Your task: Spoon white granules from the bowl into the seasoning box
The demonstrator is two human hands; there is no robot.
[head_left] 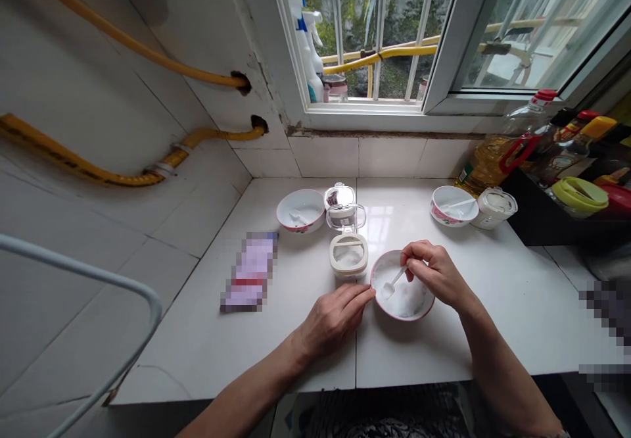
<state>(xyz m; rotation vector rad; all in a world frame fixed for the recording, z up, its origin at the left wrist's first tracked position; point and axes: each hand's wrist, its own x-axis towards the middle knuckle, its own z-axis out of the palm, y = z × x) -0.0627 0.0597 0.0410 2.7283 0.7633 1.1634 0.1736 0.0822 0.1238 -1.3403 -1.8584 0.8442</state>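
Observation:
My right hand [434, 272] pinches the handle of a small white spoon [389, 289], its scoop end down in white granules [408, 296] that look like salt or sugar. They fill the lower part of a white bowl with a pink rim [404, 319]. At the bowl's left edge, the fingertips of my left hand [332, 316] press against the rim, fingers held together; the thumb is mostly hidden. Just behind that hand stands a seasoning jar [348, 268] with its clear lid [346, 217] flipped back and white contents inside.
Behind are another bowl [300, 224] with a spoon and a second jar [340, 194]. A purple packet [250, 273], blurred, lies left. Right are a flowered bowl [453, 218], a lidded jar [494, 211], an oil bottle [486, 162] and several sauce bottles. A pale metal bar [133, 285] juts in left.

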